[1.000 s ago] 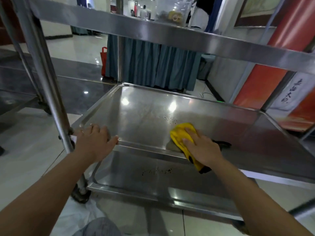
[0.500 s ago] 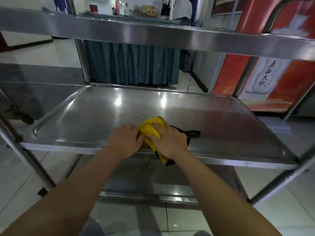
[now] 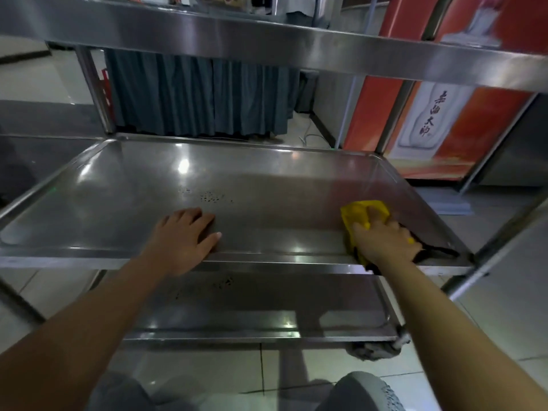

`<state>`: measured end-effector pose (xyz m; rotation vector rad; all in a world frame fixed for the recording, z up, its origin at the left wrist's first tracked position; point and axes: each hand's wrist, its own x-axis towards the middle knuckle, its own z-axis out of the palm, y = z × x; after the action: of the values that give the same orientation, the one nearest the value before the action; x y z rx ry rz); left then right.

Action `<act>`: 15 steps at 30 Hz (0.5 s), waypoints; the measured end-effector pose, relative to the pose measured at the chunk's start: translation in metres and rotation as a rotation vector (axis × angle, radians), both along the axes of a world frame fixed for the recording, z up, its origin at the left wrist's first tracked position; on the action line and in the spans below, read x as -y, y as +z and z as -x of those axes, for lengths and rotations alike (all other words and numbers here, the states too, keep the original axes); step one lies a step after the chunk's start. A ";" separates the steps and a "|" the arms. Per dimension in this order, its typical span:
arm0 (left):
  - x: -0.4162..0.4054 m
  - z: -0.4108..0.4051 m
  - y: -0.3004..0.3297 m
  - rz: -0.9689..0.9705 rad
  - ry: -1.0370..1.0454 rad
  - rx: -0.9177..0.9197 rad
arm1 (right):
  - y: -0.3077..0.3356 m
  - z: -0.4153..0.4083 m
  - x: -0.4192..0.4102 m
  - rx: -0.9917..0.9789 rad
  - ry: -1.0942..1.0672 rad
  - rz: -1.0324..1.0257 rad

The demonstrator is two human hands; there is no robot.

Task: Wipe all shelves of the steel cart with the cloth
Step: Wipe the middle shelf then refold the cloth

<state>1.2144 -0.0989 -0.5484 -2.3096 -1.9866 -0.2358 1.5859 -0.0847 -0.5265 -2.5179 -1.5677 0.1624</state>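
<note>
Fingers (image 3: 375, 216) of the right hand (image 3: 385, 241) are curled down into the yellow cloth (image 3: 355, 210), clutching it and pressing it onto the middle shelf (image 3: 267, 179) near its front right corner, probably to keep pressure on while wiping. Left hand (image 3: 184, 235) is just flat on the same shelf near the front edge, fingers straight and relaxed, holding nothing; looks like it's there to steady the steel cart (image 3: 267, 34) so it doesn't roll.

Shelf itself is shiny steel with a patch of dark specks (image 3: 212, 197) around the middle that I'd say hasn't been wiped up yet. Lower shelf (image 3: 267, 307) has similar specks too. Top shelf only shows its front edge. Room-wise: pale tiled floor (image 3: 504, 307), a blue-grey curtain (image 3: 192, 93) behind the cart, and a red and white poster (image 3: 430, 114) off to the right.
</note>
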 end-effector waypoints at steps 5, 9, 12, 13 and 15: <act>-0.008 -0.018 0.013 0.116 0.080 -0.033 | -0.003 0.078 0.007 0.012 0.235 -0.032; -0.010 -0.062 0.012 0.068 0.003 0.017 | -0.006 0.067 0.015 0.016 0.545 -0.015; -0.012 -0.069 0.008 0.049 -0.030 0.076 | -0.007 0.025 0.020 0.005 0.547 -0.077; -0.012 -0.067 0.007 0.045 -0.039 0.093 | -0.007 0.009 0.020 0.007 0.497 -0.085; -0.013 -0.068 0.006 0.029 -0.054 0.085 | -0.005 -0.024 0.021 0.008 0.357 -0.073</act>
<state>1.2822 -0.0862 -0.5429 -2.4122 -1.9807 -0.3168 1.6103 -0.1052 -0.5316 -2.1667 -1.9757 0.1363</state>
